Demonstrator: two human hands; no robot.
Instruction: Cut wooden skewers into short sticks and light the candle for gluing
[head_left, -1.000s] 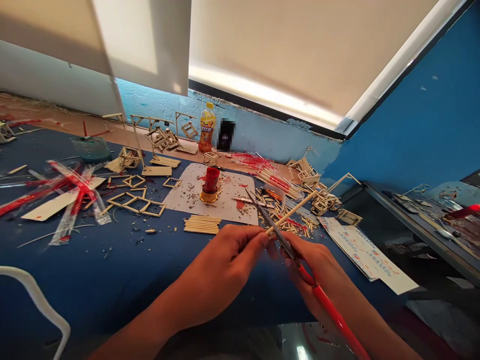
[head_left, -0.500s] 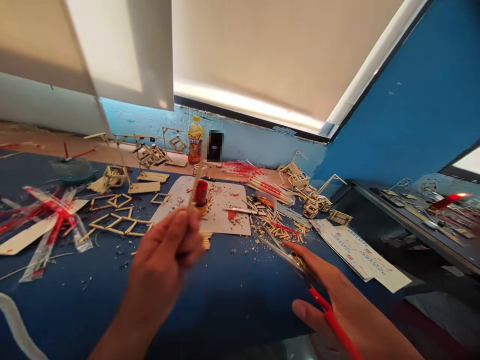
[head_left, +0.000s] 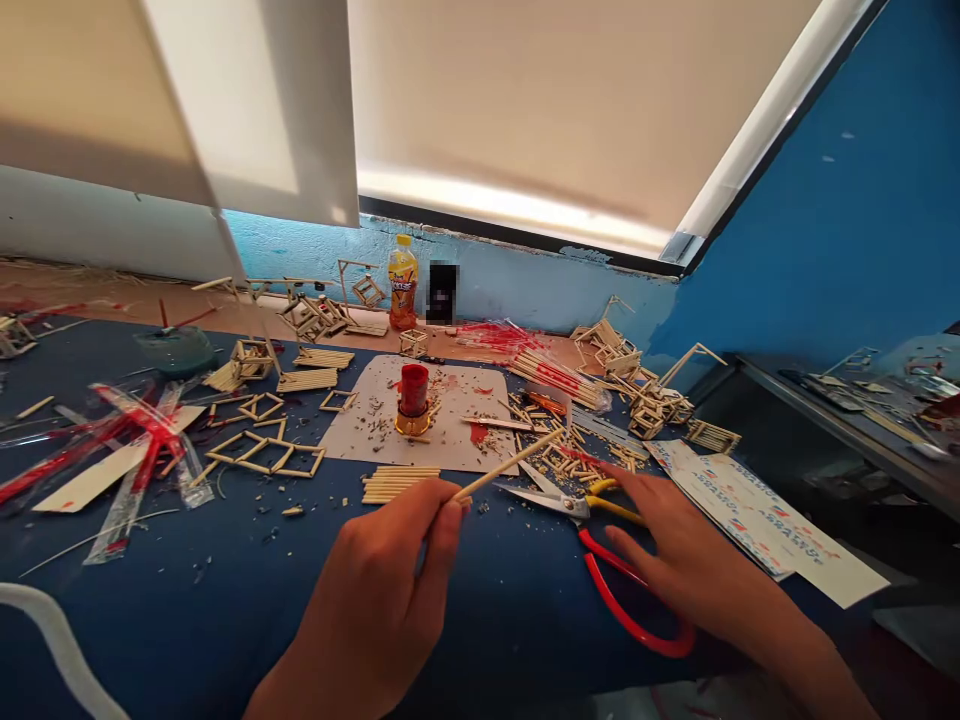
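Note:
My left hand pinches one end of a thin wooden stick, which slants up to the right. Just right of it, scissors with one yellow and one red handle lie on the blue tabletop with blades apart. My right hand is over the handles, thumb and fingers spread; whether it touches them I cannot tell. A row of cut sticks lies side by side beyond my left hand. Behind it, a red cylinder in a gold-coloured base stands on a pale board strewn with small bits.
Flat stick frames and red-filled plastic packets lie at left. A drink bottle stands by the wall. Several stick models, a pile of short stick pieces and printed sheets are at right.
My right hand has let go of the scissors, which now rest on the table. The stick in my left hand has tipped from upright to slanting right, and that hand has moved right.

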